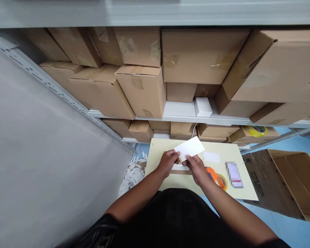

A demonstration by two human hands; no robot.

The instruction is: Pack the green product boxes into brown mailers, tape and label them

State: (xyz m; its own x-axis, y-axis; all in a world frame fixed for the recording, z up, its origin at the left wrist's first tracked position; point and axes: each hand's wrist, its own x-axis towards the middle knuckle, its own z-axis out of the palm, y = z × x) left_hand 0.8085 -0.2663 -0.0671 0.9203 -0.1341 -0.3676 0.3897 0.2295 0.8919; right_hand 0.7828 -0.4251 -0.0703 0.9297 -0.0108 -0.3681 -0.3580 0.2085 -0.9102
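Tbl point(155, 156): 2 hands point(168, 162) w/ 1 card point(190, 148)

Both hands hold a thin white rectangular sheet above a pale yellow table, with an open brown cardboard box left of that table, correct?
No: the head view shows the open brown cardboard box right of the pale yellow table. The left hand and right hand do hold the white rectangular sheet.

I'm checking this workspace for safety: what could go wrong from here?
The white piece, held near one end by the left hand and right hand, might slip. The right forearm could knock the orange tape dispenser beside it. The white strips heaped beside the table could be slippery underfoot.
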